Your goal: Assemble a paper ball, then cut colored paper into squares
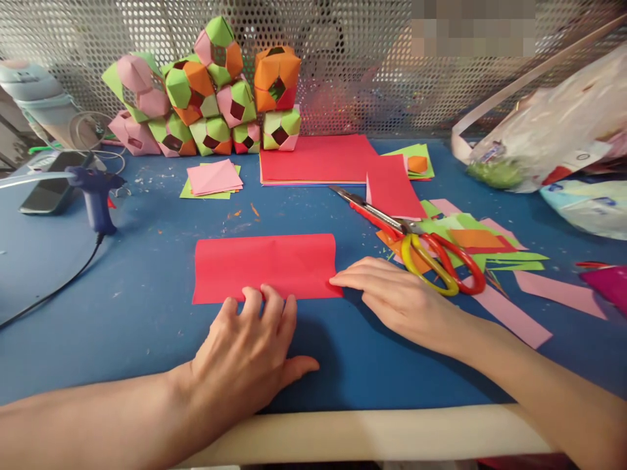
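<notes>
A red sheet of paper lies on the blue table in front of me, bent over along its far side, with its right end curving open. My left hand rests palm down at its near edge, fingertips on the paper and thumb spread to the right. At the paper's right end, my right hand touches the near corner with a stretched fingertip; its other fingers are partly hidden. Just beyond that hand lie scissors with yellow and red handles, beside a red-handled cutter knife.
Folded paper blocks are stacked at the back, near red sheets and small pink squares. Paper scraps lie right. On the left are a glue gun, a phone and a bottle. Plastic bags stand back right.
</notes>
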Available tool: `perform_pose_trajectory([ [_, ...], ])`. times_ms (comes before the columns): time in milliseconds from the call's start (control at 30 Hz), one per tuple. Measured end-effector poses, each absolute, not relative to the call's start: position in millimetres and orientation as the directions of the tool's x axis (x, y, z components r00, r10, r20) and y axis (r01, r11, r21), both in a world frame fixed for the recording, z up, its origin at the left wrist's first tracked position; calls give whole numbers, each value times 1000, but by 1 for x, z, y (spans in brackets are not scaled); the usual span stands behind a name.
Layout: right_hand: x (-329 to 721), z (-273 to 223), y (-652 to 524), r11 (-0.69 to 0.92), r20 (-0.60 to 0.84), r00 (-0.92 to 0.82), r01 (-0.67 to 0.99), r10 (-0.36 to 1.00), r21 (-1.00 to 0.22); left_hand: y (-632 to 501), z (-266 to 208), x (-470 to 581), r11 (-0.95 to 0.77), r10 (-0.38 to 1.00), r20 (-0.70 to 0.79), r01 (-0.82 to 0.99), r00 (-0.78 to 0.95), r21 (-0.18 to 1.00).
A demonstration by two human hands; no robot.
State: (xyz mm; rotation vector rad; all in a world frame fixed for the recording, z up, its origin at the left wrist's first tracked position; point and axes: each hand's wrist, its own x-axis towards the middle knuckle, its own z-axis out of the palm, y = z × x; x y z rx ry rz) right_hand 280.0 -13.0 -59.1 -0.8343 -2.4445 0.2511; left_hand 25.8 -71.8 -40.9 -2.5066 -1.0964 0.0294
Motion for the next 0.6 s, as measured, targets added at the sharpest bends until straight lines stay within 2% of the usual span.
perform_pose_trajectory([
  [167, 280, -63, -16, 780, 438, -645, 525, 626, -341, -68, -37, 33, -609, 737, 117, 729, 666, -311],
  [333, 266, -50, -22, 802, 436, -676, 539, 595, -258, -69, -40, 38, -579, 763, 105, 746, 638, -328],
  [433, 242, -39, -20, 807, 350, -737, 451, 577, -381, -69, -42, 39, -575, 765, 103, 747, 636, -333],
  [533, 220, -40, -11, 727, 126, -841, 369, 527, -578, -69, -44, 39, -561, 769, 121, 753, 628, -343],
  [600, 213, -46, -4, 684, 13, -867, 384, 498, -620, -70, -45, 39, -556, 762, 148, 755, 630, -347],
])
